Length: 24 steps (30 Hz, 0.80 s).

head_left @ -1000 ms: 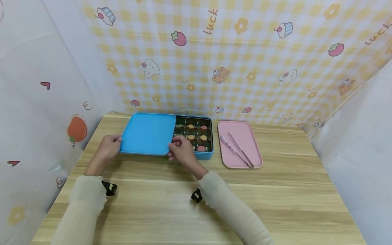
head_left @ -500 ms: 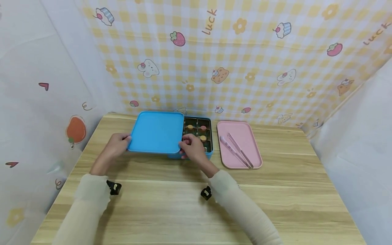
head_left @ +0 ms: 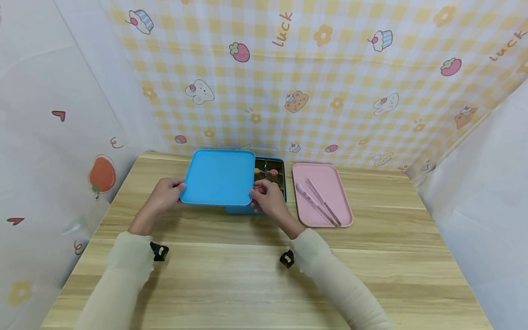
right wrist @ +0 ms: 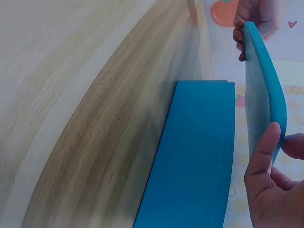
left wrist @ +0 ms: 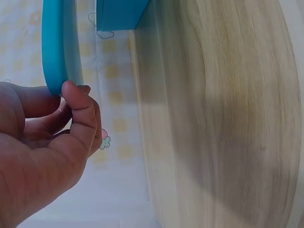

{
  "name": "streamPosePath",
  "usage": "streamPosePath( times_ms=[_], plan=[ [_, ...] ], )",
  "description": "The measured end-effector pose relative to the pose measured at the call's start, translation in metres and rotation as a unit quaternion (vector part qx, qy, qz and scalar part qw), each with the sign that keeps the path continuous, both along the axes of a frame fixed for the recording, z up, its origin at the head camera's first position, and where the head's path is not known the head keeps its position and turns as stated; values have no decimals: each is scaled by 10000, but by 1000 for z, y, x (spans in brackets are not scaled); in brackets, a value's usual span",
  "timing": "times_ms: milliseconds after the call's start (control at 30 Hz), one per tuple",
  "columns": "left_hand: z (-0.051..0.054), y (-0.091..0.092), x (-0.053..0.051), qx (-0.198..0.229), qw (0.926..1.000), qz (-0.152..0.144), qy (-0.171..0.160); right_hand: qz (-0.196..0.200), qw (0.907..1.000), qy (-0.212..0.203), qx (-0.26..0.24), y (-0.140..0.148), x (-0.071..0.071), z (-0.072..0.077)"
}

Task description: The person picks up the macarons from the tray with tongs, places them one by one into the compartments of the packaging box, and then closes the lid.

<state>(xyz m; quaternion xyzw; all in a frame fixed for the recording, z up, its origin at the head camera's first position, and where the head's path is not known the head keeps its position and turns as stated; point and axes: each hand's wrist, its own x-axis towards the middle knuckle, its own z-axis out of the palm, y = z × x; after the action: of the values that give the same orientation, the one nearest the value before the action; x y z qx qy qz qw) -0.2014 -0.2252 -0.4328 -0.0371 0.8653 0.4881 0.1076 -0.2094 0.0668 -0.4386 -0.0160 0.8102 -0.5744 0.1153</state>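
Observation:
A flat blue lid (head_left: 218,178) is held in the air between both hands, partly over a blue box (head_left: 247,210). My left hand (head_left: 163,195) pinches the lid's near left corner between thumb and fingers. At the near right corner, my right hand (head_left: 268,199) grips the lid the same way. In the right wrist view a gap shows between the lid (right wrist: 278,95) and the box (right wrist: 190,147). Dark compartments with small round colourful pieces (head_left: 274,172) show at the box's right side; the lid hides the rest.
Right of the box lies a pink tray (head_left: 346,208) holding two slender utensils (head_left: 315,204), one with a patterned handle. Everything stands on a wooden table (head_left: 231,284). A checked cloth (head_left: 264,82) hangs directly behind.
Both hands have carried the lid to the right, from the box's left side to above it. More of the compartments are now covered from the head view.

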Motion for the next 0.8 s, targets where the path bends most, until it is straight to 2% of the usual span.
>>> streamPosePath(
  times_ms=[800],
  plan=[
    [4,32,-9,104,9991,-274,318,-265,9988,157,379,44,-4,-1]
  ],
)
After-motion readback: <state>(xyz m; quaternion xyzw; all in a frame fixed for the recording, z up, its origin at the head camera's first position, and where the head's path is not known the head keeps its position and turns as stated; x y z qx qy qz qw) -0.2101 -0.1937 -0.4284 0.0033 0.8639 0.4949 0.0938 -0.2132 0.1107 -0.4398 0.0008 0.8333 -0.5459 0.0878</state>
